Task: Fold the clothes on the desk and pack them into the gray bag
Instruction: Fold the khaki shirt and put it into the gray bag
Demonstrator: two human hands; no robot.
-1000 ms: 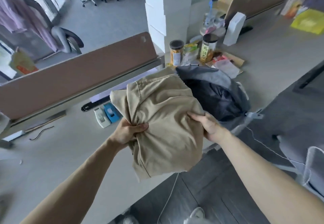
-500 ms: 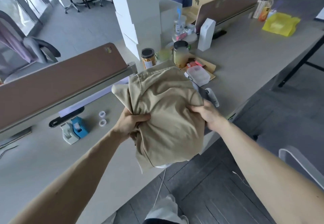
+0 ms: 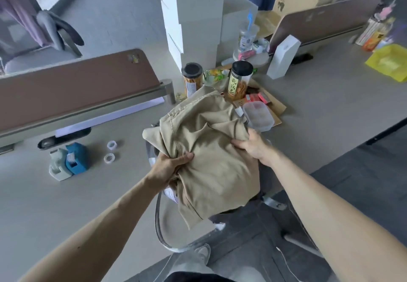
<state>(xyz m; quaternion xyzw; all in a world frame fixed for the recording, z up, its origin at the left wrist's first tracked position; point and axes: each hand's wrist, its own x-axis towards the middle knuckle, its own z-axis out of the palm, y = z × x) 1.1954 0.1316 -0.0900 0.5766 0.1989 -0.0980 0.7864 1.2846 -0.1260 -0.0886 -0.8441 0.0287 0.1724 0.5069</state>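
My left hand (image 3: 169,167) grips a bunched fold of the khaki cotton garment (image 3: 211,149), thumb on top and fingers curled underneath. My right hand (image 3: 253,147) clamps the garment's right edge, fingers tucked under the cloth. The garment spans both hands.

The gray fabric bag (image 3: 151,150) lies directly beneath it and is mostly hidden. A sliver shows just beyond my left hand, and its curved gray strap (image 3: 157,213) loops below my left wrist. I cannot tell whether garment and bag touch.

The light gray desk top (image 3: 66,204) extends left of my left hand and carries a blue tape dispenser (image 3: 76,158), well apart from it. A clear plastic lidded box (image 3: 258,116) sits just beyond my right hand.
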